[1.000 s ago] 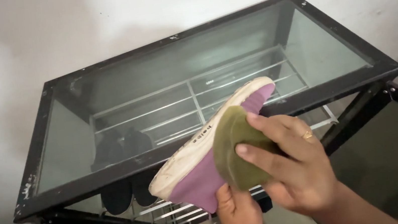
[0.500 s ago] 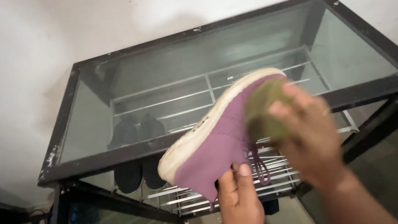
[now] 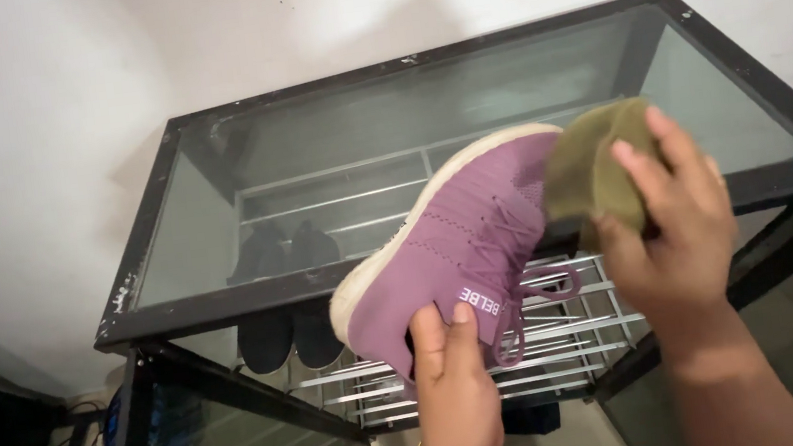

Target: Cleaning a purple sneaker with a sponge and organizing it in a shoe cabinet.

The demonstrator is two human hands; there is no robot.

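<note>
My left hand [image 3: 455, 387] grips the heel end of a purple knit sneaker [image 3: 464, 240] with a white sole and purple laces, held up over the front edge of a glass-topped table. The shoe's toe points up and to the right. My right hand [image 3: 670, 215] holds an olive-green cloth [image 3: 595, 171] pressed against the toe of the shoe.
The black-framed glass table [image 3: 211, 316] stands against a white wall. Through the glass I see a wire shoe rack [image 3: 544, 356] below, with a pair of dark shoes [image 3: 288, 337] at its left. A dark stand sits at the far left.
The shoe has turned so its purple upper and laces face me instead of the white sole. My right hand and cloth slid from mid-shoe up to the toe.
</note>
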